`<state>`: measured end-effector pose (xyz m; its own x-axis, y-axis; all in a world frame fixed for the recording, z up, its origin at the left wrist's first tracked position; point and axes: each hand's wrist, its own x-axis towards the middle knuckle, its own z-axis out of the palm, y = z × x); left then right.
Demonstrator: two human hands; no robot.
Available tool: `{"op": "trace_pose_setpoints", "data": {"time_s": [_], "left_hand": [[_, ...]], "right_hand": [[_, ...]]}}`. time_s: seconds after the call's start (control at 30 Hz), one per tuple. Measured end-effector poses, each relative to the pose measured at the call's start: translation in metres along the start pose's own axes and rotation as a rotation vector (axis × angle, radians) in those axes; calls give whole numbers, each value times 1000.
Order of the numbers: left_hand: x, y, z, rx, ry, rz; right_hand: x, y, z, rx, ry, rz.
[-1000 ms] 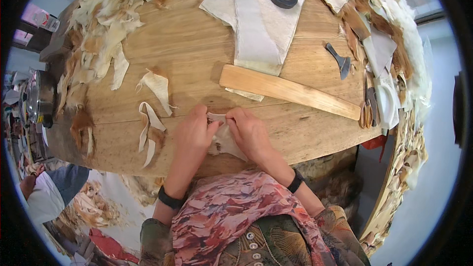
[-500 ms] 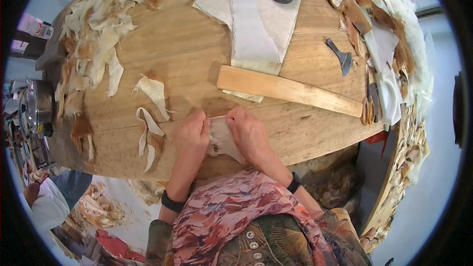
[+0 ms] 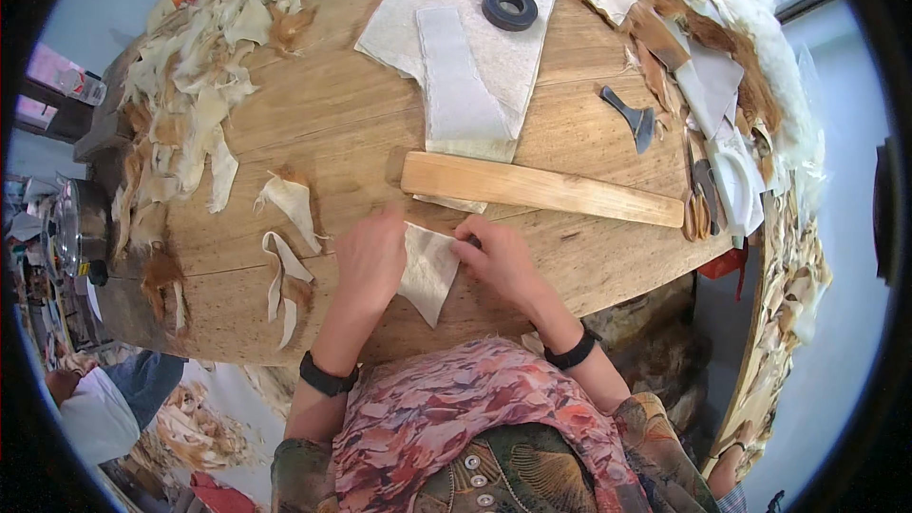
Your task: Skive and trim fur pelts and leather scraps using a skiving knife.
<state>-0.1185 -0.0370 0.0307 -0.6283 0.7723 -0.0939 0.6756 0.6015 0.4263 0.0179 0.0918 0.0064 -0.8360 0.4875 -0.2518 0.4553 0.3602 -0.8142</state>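
A small pale piece of hide [image 3: 427, 275] hangs between my two hands at the table's near side, its lower end tapering to a point. My left hand [image 3: 370, 255] is closed on its left upper edge, the fingertips mostly hidden behind the knuckles. At the opposite upper corner, my right hand [image 3: 502, 258] pinches the hide between thumb and fingers. Something small and dark shows by the right thumb; I cannot make out what it is. Just beyond the hands lies a long wooden batten [image 3: 541, 192].
Hide scraps [image 3: 288, 204] lie left of my hands, with a larger scrap heap [image 3: 190, 85] farther left. Beyond the batten are a pale sheet with a template [image 3: 456, 71] and a black tape roll [image 3: 510, 8]. A dark fan-bladed tool [image 3: 631, 118] and scissors [image 3: 698, 214] lie right.
The hide has turned from bunched between two close fists to a flatter, pointed sheet. My right hand has shifted slightly right and down, its fingers loosened into a pinch. The view has shifted slightly.
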Motion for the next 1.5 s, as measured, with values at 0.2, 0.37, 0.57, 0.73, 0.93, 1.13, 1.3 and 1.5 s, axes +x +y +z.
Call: {"op": "trace_pose_setpoints", "data": {"time_s": [0.2,0.37,0.57,0.73,0.93,1.13,1.3,1.5], "left_hand": [[14,13,-1,113,71,-15],[-20,42,0,-169,3,-46],[-36,17,41,123,78,468],[-38,19,42,123,117,457],[-40,24,37,120,64,392],[-38,24,41,119,35,350],[-39,22,38,42,-28,333],[-32,18,44,75,26,385]], "right_hand": [[10,-1,-5,-265,148,-67],[16,-5,-10,-356,229,-43],[13,-5,-13,-398,201,7],[4,14,-63,-429,385,-99],[13,15,-100,-663,250,-161],[25,20,-114,-756,-13,-284],[22,-12,-122,-592,112,-278],[85,39,-161,-818,550,-119]]}}
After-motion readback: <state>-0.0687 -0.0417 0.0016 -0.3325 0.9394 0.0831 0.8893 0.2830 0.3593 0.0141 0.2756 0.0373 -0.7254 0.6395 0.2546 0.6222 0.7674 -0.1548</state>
